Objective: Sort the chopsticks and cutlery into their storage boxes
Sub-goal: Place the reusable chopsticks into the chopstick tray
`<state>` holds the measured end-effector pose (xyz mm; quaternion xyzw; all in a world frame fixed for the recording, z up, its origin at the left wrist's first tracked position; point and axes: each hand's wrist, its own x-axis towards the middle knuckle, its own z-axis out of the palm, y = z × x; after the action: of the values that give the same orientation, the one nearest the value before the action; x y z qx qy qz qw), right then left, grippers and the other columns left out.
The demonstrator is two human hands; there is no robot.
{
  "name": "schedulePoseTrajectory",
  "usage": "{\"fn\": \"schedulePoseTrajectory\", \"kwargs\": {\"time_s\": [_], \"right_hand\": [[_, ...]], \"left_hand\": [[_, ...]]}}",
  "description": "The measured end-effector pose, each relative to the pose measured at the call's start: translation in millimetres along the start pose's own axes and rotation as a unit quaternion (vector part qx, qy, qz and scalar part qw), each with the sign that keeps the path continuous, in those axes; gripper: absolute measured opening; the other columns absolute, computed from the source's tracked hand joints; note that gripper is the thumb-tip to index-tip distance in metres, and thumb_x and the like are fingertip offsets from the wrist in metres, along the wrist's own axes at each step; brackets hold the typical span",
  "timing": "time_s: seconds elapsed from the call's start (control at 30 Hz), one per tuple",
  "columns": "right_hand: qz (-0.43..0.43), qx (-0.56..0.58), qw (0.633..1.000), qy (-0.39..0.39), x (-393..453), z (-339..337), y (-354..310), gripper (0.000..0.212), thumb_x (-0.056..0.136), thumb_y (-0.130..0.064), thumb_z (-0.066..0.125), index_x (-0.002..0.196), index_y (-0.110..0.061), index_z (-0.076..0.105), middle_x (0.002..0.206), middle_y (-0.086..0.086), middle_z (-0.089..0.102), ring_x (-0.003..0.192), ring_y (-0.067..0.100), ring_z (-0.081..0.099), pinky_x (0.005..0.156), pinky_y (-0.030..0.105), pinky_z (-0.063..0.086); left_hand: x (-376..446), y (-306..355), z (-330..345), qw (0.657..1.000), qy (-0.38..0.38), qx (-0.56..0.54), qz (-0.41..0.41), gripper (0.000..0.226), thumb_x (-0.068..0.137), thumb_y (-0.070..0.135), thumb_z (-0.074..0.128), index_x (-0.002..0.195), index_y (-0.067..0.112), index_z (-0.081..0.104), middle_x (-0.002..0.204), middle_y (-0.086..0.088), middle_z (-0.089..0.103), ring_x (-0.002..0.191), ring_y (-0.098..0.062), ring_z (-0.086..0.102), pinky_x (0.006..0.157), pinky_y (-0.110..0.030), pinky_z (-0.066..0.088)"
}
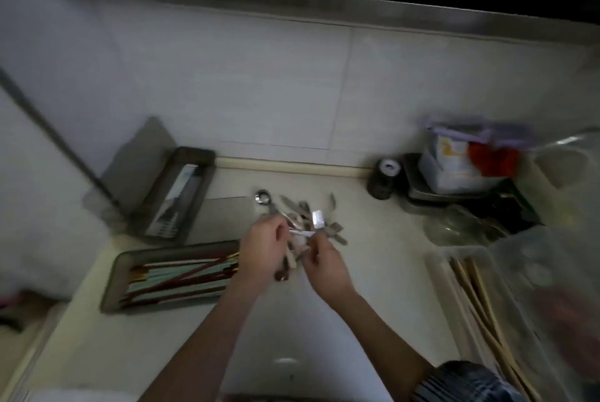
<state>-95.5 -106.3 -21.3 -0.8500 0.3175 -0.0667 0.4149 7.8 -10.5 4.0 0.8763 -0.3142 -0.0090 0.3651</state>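
At the far left of the counter we see an open gray box leaning toward the wall, its lid raised behind it, with what looks like a ridged insert inside. Just in front of it lies a flat gray tray already holding a layer of chopsticks, some pale green and some dark red, lying lengthwise.

Moving right, our left hand is curled around a bundle of cutlery, a few handles sticking out below the fist toward us. Our right hand meets it just beside, fingers pinching one thin shiny piece from the bundle; motion blur keeps us from telling whether that piece is a spoon or a fork. Behind both hands a loose pile of cutlery rests on the counter, with one spoon at its left edge.

Farther right stand a small dark jar and a stack of containers, and at the right edge a clear bin holds long wooden chopsticks.

We judge the chopsticks largely sorted and the cutlery step under way: we are gathering and separating pieces. Next calls for pulling the pinched piece free without spilling the bundle, then laying it in the open box at left.
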Motion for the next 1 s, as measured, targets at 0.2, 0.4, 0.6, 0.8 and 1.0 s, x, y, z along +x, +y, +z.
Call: {"fn": "schedulePoseTrajectory", "kwargs": {"time_s": [0.2,0.4,0.6,0.8,1.0], "right_hand": [[0.016,-0.051,0.989,-0.139,17,81,-52,0.042,0.092,-0.042,0.052,0.116,-0.008,0.042,0.105,0.013,0.064,0.100,0.030,0.061,0.079,0.035,0.046],[0.044,-0.167,0.977,-0.125,31,101,-45,0.030,0.099,-0.031,0.032,0.117,-0.010,0.039,0.107,0.017,0.063,0.091,0.035,0.065,0.075,0.048,0.056],[0.037,-0.163,0.981,-0.098,23,97,-47,0.026,0.102,-0.027,0.030,0.108,-0.008,0.048,0.105,0.012,0.064,0.095,0.027,0.062,0.077,0.034,0.047],[0.038,-0.123,0.991,-0.030,6,72,-42,0.025,0.103,-0.025,0.030,0.112,-0.009,0.047,0.085,0.005,0.058,0.084,0.024,0.062,0.066,0.029,0.044],[0.107,-0.026,0.989,0.099,-27,13,-11,0.018,0.102,-0.030,0.030,0.102,-0.020,0.045,0.086,0.002,0.061,0.073,0.016,0.059,0.062,0.028,0.044]], "left_hand": [[-39,-79,-59,0.989,0.058,0.105,-0.090,0.012,0.083,0.012,0.058,0.071,0.009,0.060,0.072,-0.007,0.059,0.061,-0.027,0.059,0.056,-0.033,0.048],[-63,-133,-103,0.927,0.172,0.165,-0.289,0.013,0.081,0.014,0.058,0.090,0.006,0.062,0.093,-0.015,0.059,0.086,-0.035,0.056,0.065,-0.038,0.045],[-55,-185,-114,0.880,0.035,0.072,-0.468,0.036,0.097,0.031,0.041,0.099,-0.002,0.054,0.105,-0.026,0.059,0.090,-0.036,0.054,0.079,-0.044,0.044],[-54,-160,-101,0.908,0.177,0.060,-0.375,0.027,0.096,0.026,0.045,0.094,0.001,0.058,0.092,-0.020,0.056,0.079,-0.036,0.054,0.062,-0.035,0.036],[-21,-90,-66,0.934,0.214,0.001,-0.287,0.025,0.091,0.027,0.055,0.101,0.007,0.066,0.097,-0.017,0.064,0.088,-0.036,0.060,0.068,-0.034,0.042]]}}
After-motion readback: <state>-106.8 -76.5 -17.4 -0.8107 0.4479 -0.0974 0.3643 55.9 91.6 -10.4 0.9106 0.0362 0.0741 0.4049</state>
